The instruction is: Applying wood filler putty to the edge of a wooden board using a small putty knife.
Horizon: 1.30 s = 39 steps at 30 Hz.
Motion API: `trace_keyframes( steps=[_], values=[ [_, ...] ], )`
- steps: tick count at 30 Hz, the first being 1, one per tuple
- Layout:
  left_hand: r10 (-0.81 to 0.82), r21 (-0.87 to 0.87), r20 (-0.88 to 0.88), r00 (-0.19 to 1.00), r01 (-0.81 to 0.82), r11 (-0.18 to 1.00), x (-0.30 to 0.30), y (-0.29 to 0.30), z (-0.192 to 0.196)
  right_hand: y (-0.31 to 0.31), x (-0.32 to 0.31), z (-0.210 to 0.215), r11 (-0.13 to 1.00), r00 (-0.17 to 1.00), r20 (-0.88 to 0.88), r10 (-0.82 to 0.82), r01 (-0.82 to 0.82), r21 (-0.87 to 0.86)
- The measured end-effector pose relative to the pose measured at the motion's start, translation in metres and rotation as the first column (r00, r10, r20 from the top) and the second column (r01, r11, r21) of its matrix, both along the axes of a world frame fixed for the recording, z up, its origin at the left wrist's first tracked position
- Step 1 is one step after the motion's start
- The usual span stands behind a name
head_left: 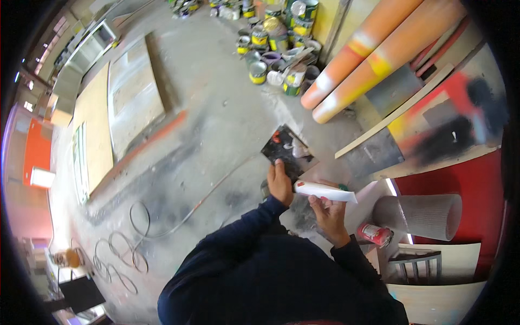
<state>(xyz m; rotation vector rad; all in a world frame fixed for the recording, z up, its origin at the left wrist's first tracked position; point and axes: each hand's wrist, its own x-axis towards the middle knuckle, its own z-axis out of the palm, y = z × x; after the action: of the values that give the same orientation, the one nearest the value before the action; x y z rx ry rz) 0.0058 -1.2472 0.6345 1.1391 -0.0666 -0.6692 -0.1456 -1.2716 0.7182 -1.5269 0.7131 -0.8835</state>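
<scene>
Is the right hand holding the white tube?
Yes, the right hand grips the white tube, while the left hand holds a dark square board.

The tube (324, 190) looks like smooth white plastic with a slight sheen. The board (285, 149) is dark and matt, smeared with paint (red and white blobs). The floor (216, 108) is rough, dusty concrete. The cans (271, 49) are glossy metal, the pipes (368, 54) smooth plastic, the sleeves (260, 260) dark cloth.
</scene>
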Motion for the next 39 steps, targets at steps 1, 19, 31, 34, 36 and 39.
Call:
trace_keyframes(
  steps=[1,19,31,34,36,39],
  values=[
    [-0.031,0.018,0.077,0.997,0.029,0.999,0.018,-0.020,0.003,-0.034,0.014,0.011,0.914,0.968,-0.194,0.159,-0.219,-0.342],
    [0.283,0.011,-0.073,0.956,-0.283,0.959,0.206,-0.184,0.011,-0.532,-0.019,-0.028,0.564,0.449,0.353,-0.821,0.735,0.377],
    [0.341,-0.013,-0.031,0.939,-0.342,0.940,0.242,-0.330,0.070,-0.911,-0.074,-0.104,0.600,0.326,0.544,-0.773,0.653,0.462],
    [0.326,0.013,-0.022,0.945,-0.325,0.945,0.236,-0.359,0.076,-0.971,-0.074,-0.118,0.623,0.450,0.510,-0.733,0.744,0.240],
    [0.303,0.020,-0.034,0.952,-0.303,0.953,0.238,-0.373,0.081,-0.994,-0.080,-0.122,0.548,0.516,0.240,-0.822,0.831,0.090],
    [0.263,0.000,-0.071,0.962,-0.264,0.965,0.244,-0.386,0.081,-0.996,-0.113,-0.135,0.535,0.260,-0.475,-0.841,0.536,-0.653]
  ],
)
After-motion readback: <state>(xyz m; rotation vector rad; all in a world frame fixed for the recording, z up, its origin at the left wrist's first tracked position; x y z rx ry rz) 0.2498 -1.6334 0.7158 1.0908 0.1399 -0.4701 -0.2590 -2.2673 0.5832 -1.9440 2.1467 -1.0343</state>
